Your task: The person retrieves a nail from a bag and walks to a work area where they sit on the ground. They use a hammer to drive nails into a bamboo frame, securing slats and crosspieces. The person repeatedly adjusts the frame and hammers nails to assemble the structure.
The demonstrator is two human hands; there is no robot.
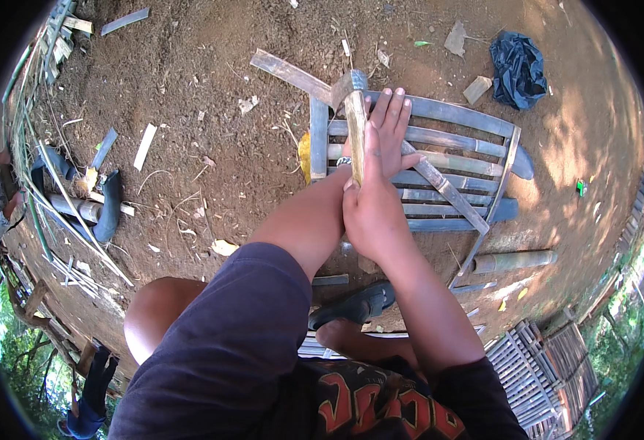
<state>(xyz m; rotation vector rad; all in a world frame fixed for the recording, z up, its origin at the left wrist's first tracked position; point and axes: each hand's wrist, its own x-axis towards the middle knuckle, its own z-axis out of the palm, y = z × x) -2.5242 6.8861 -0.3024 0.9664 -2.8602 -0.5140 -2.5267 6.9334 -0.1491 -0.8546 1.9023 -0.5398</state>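
Note:
A frame of bamboo slats (446, 163) lies on the ground before me. Across it runs a diagonal bamboo strip (450, 194), and a similar strip (289, 72) sticks out past its far left corner; whether they are one piece is hidden. My left hand (391, 132) lies palm down over the slats at the far edge, fingers stretched out. Over the left wrist, my right hand (375, 209) grips the wooden handle of a hatchet (356, 125), its index finger along the handle. The hatchet's metal head points away from me, beside the left fingertips.
A black plastic bag (518, 70) lies at the far right. Near the right edge of the frame rests a bamboo tube (515, 262). Bent dark pipe-like pieces (107, 207) and a pale strip (145, 147) lie to the left. Another person's arm (12, 204) shows at the left rim.

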